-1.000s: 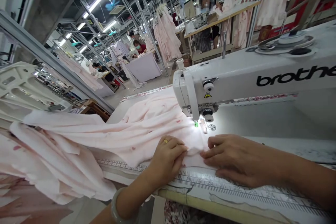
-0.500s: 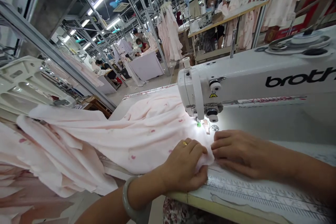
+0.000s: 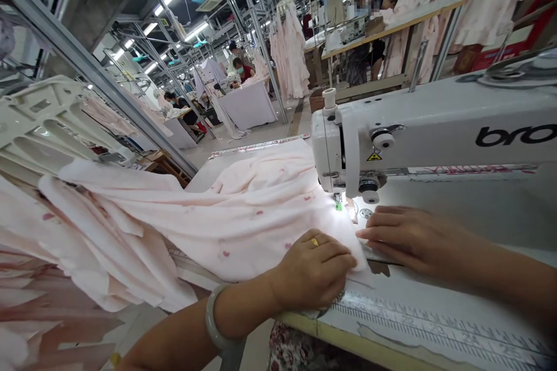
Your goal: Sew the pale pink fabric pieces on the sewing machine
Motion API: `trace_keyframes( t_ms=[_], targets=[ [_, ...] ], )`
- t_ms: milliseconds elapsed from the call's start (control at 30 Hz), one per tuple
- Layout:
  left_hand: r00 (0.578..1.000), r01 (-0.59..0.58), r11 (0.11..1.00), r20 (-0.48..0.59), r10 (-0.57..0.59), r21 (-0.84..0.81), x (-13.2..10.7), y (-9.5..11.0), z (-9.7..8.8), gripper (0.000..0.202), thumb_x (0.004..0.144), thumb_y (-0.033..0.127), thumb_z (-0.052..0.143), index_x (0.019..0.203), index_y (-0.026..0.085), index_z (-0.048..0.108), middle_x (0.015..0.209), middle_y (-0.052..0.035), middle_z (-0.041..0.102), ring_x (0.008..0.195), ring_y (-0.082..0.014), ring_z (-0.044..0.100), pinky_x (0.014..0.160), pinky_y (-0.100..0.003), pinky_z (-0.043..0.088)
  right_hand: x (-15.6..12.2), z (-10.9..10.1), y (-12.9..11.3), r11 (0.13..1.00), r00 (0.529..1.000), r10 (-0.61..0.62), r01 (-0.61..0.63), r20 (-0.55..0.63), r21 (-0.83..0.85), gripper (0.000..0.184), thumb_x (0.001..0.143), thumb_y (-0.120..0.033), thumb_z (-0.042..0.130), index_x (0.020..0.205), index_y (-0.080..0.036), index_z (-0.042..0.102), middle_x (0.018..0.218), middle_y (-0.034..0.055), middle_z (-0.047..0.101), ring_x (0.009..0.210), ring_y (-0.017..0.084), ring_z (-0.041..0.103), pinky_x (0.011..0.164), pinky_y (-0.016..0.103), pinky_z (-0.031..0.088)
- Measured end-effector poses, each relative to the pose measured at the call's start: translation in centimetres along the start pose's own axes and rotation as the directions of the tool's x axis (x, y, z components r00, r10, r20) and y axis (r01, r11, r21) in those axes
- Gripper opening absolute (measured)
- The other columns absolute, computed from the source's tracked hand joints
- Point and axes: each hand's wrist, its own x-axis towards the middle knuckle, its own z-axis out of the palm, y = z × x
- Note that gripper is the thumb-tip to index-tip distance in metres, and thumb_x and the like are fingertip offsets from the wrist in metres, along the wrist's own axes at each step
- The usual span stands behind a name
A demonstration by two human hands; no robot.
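Pink fabric (image 3: 243, 214) lies on the table (image 3: 435, 324) beside the needle (image 3: 338, 202). Left hand (image 3: 315, 272) presses its edge, fingers curled together; right hand (image 3: 404, 237) rests flat, fingers extended, touching the fabric's corner.

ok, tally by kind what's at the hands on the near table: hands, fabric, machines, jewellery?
Hands: 2, left hand, right hand
Pink fabric: 1
Sewing machine: 1
Gold ring: 1
Bangle: 1
Total: 6
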Motion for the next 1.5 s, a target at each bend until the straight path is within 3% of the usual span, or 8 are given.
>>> trace_keyframes(
  t_ms=[133, 400, 600, 733, 867, 1033, 1200, 1500],
  targets=[
    [0.998, -0.061, 0.995, -0.022, 0.063, 0.080, 0.0, 0.0, 0.0, 0.020, 0.101, 0.019, 0.055, 0.113, 0.015, 0.071, 0.105, -0.0053, 0.079, 0.089, -0.0188, 0.068, 0.092, -0.039, 0.047, 0.0, 0.1, 0.1, 1.000, 0.999, -0.020, 0.020, -0.028, -0.010, 0.032, 0.115, -0.033, 0.045, 0.112, -0.024, 0.075, 0.089, 0.0029, 0.070, 0.082, 0.019, 0.066, 0.073, 0.035, 0.050],
    [0.997, -0.069, 0.996, 0.032, 0.068, 0.061, -0.1, -0.1, 0.1, 0.023, 0.106, 0.028, 0.055, 0.119, 0.021, 0.072, 0.126, -0.0054, 0.077, 0.117, -0.0213, 0.068, 0.109, -0.041, 0.043, -0.3, 0.0, -0.2, 1.000, 1.000, -0.013, 0.013, 0.021, 0.024, 0.029, 0.114, -0.030, 0.045, 0.122, -0.025, 0.072, 0.099, 0.0045, 0.071, 0.091, 0.021, 0.066, 0.078, 0.036, 0.048],
    [0.999, -0.051, 0.999, 0.003, 0.051, -0.008, -0.4, -0.6, 0.3, 0.024, 0.107, 0.028, 0.056, 0.122, 0.022, 0.073, 0.125, -0.0050, 0.078, 0.119, -0.0207, 0.069, 0.103, -0.038, 0.048, 0.3, -0.3, -1.8, 0.991, 0.983, 0.027, -0.050, 0.180, 0.126, 0.031, 0.113, -0.036, 0.046, 0.098, -0.022, 0.069, 0.097, 0.0052, 0.063, 0.092, 0.022, 0.057, 0.083, 0.040, 0.041],
    [0.994, -0.106, 0.994, 0.003, 0.107, -0.032, -0.2, -2.6, 0.6, 0.025, 0.106, 0.023, 0.054, 0.121, 0.019, 0.074, 0.122, -0.0056, 0.079, 0.114, -0.0200, 0.071, 0.100, -0.037, 0.051, 0.4, 0.2, -1.9, 0.986, 0.973, 0.141, -0.155, 0.183, 0.063, 0.034, 0.115, -0.042, 0.043, 0.107, -0.026, 0.073, 0.109, 0.0063, 0.065, 0.103, 0.025, 0.057, 0.092, 0.044, 0.043],
    [0.993, -0.109, 0.990, 0.044, 0.113, -0.092, 0.7, -6.3, 0.9, 0.027, 0.107, 0.022, 0.050, 0.120, 0.018, 0.074, 0.122, -0.0079, 0.079, 0.116, -0.0194, 0.072, 0.104, -0.036, 0.053, 0.3, 1.1, -0.8, 0.972, 0.967, 0.233, -0.230, 0.106, -0.036, 0.034, 0.110, -0.048, 0.052, 0.134, -0.033, 0.070, 0.117, 0.0070, 0.067, 0.106, 0.029, 0.061, 0.095, 0.049, 0.047],
    [0.988, -0.130, 0.975, 0.055, 0.142, -0.178, 2.2, -9.2, 1.0, 0.027, 0.108, 0.021, 0.050, 0.118, 0.017, 0.074, 0.122, -0.0082, 0.080, 0.123, -0.0200, 0.071, 0.106, -0.036, 0.053, -0.1, 1.4, 0.3, 0.979, 0.986, 0.162, -0.164, -0.027, -0.121, 0.041, 0.109, -0.050, 0.053, 0.145, -0.033, 0.064, 0.116, 0.0074, 0.072, 0.104, 0.030, 0.065, 0.090, 0.048, 0.050],
    [0.992, -0.058, 0.984, 0.101, 0.076, -0.171, 2.7, -8.4, 0.4, 0.027, 0.108, 0.020, 0.048, 0.117, 0.018, 0.073, 0.127, -0.0083, 0.079, 0.117, -0.0189, 0.073, 0.107, -0.036, 0.052, 0.0, 0.7, 0.1, 0.993, 0.998, 0.052, -0.050, 0.018, -0.108, 0.028, 0.113, -0.038, 0.050, 0.135, -0.033, 0.067, 0.109, 0.0015, 0.072, 0.099, 0.024, 0.068, 0.093, 0.045, 0.049],
    [0.997, 0.048, 0.996, 0.065, -0.044, -0.068, 2.8, -6.6, -0.1, 0.024, 0.107, 0.019, 0.048, 0.108, 0.018, 0.072, 0.113, -0.0053, 0.080, 0.105, -0.0186, 0.071, 0.099, -0.035, 0.051, 0.6, 0.8, -0.6, 0.996, 0.993, 0.090, -0.090, 0.077, -0.012, 0.027, 0.113, -0.037, 0.048, 0.129, -0.031, 0.069, 0.107, 0.0033, 0.070, 0.096, 0.023, 0.064, 0.090, 0.042, 0.050]
  ],
)
